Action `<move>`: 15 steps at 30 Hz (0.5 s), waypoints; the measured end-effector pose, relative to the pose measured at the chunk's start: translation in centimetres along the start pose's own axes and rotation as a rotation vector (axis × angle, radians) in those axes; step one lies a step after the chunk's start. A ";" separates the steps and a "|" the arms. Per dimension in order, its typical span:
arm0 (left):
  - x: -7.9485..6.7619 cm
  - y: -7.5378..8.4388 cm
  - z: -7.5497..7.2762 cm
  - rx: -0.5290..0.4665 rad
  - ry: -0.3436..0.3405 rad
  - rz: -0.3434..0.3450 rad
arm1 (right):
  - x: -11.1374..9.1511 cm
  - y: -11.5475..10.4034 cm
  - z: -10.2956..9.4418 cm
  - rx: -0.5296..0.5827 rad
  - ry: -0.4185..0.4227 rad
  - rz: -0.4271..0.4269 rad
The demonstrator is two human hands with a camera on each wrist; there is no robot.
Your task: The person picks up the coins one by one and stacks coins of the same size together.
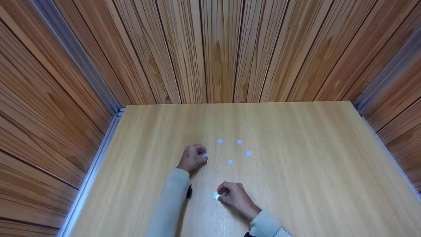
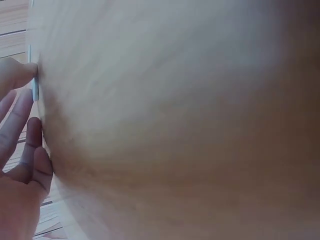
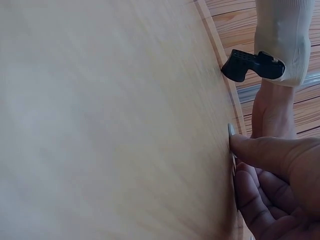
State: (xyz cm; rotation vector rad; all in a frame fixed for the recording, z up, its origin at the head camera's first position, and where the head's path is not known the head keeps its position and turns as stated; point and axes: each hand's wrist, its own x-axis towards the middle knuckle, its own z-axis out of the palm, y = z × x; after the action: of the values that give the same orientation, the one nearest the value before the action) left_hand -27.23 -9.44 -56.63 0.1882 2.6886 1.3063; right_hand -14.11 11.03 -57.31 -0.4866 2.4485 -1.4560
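Note:
My left hand [image 1: 193, 157] pinches a small white disc [image 1: 205, 154] by its edge, thumb and finger on either side, low over the wooden table. In the left wrist view the same disc shows edge-on as a thin pale strip [image 2: 35, 89] by the thumb. Nearer the table's front, my right hand [image 1: 235, 197] pinches another white disc [image 1: 216, 196], which shines brightly. Its thin edge [image 3: 230, 129] peeks out past the thumb in the right wrist view. Several more discs lie flat between and beyond the hands, among them a far one [image 1: 220, 141] and a near one [image 1: 230, 162].
The light wooden table [image 1: 312, 164] fills the lower view. Plank walls [image 1: 217, 49] rise behind it and at both sides, with a metal rail [image 1: 88, 177] along the left edge. A black device [image 3: 250, 65] sits on the left sleeve.

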 end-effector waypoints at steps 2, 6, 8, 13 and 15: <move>-0.1 0.1 0.0 0.036 -0.002 0.022 | 0.0 0.0 0.0 0.000 0.001 0.002; -0.4 0.4 0.2 0.108 0.016 0.090 | -0.1 0.0 -0.1 0.003 0.012 0.002; -0.5 0.5 0.2 0.119 0.024 0.112 | -0.1 -0.1 0.0 0.002 0.016 0.000; -0.7 0.1 0.0 0.089 0.008 0.106 | -0.1 -0.1 0.1 -0.011 0.022 -0.025; -0.7 -0.1 -0.1 0.067 -0.009 0.084 | -0.1 -0.1 0.1 -0.014 0.026 -0.035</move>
State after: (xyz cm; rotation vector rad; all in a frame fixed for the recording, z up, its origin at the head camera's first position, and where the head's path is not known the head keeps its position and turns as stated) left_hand -26.55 -9.75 -56.58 0.3171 2.7462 1.2351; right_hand -13.91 10.91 -57.24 -0.5192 2.4840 -1.4681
